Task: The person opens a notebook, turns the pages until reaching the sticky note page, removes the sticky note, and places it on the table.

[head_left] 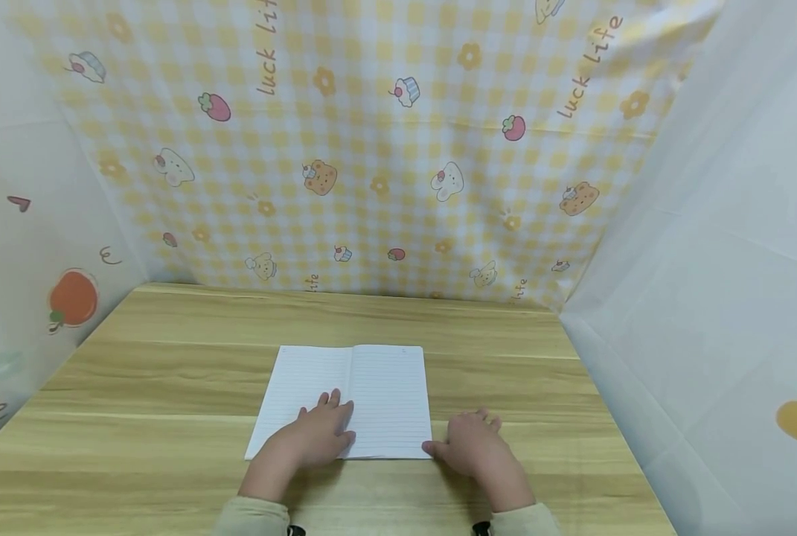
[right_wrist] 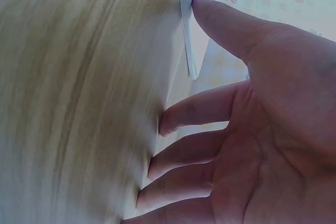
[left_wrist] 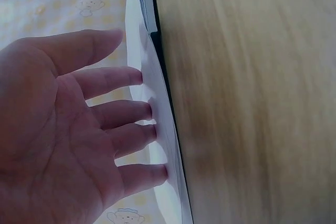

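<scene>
An open notebook (head_left: 388, 394) with lined pages and no visible writing lies flat on the wooden table. My left hand (head_left: 320, 433) rests on its left page near the centre fold. In the left wrist view, the fingertips (left_wrist: 160, 173) of that hand touch the paper, fingers spread and fairly straight, palm raised. My right hand (head_left: 473, 444) is at the notebook's lower right corner. Its thumb (right_wrist: 215, 14) touches the corner of the page, while the other fingertips (right_wrist: 152, 169) rest on the table beside it. Neither hand grips anything.
The wooden table (head_left: 170, 372) extends around the notebook on all sides. Behind it hangs a yellow checked cloth (head_left: 371, 149) with cartoon prints. White cloth walls (head_left: 726, 298) close off the left and right sides. Beige sleeves (head_left: 254, 516) cover both forearms.
</scene>
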The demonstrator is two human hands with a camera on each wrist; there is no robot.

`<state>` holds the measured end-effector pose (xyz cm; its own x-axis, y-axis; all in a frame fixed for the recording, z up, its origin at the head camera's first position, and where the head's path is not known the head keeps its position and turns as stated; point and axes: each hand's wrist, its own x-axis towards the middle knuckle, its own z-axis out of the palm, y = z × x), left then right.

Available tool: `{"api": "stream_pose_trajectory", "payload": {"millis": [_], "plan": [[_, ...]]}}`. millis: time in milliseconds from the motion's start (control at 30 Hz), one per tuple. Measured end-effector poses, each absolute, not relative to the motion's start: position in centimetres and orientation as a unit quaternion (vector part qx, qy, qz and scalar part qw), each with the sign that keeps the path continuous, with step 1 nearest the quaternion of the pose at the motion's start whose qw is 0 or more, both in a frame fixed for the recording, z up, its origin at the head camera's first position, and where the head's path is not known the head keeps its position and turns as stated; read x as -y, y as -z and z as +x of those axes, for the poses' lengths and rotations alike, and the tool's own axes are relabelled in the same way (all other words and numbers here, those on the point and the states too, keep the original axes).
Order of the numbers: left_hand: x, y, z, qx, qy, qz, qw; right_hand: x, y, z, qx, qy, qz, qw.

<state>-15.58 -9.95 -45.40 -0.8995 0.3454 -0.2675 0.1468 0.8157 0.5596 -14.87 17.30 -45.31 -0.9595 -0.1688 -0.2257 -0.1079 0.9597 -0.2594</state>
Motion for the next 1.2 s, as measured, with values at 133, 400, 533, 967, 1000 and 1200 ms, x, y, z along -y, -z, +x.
{"api": "stream_pose_trajectory", "payload": {"millis": [133,400,533,967,1000,1200], "plan": [[9.8,45.5,-15.7,-0.935,-0.274,0.131,0.181,-17.3,45.3,-14.9,-0.983,0.117,-0.072,0.121],[9.3,45.6,-15.6,-0.943,-0.256,0.124,0.173,-17.3,45.6,-15.2,-0.983,0.11,-0.069,0.127],[8.9,45.7,-15.6,-0.946,-0.24,0.118,0.181,-17.3,45.8,-15.4,-0.983,0.112,-0.065,0.132],[8.0,44.8,-15.0,-0.956,-0.21,0.104,0.176,-16.9,45.3,-15.4,-0.982,0.103,-0.06,0.146],[8.0,44.8,-15.0,-0.957,-0.209,0.103,0.176,-16.9,45.3,-15.4,-0.982,0.102,-0.059,0.146],[7.9,44.8,-14.9,-0.959,-0.203,0.102,0.171,-16.8,45.2,-15.4,-0.983,0.094,-0.064,0.144]]}}
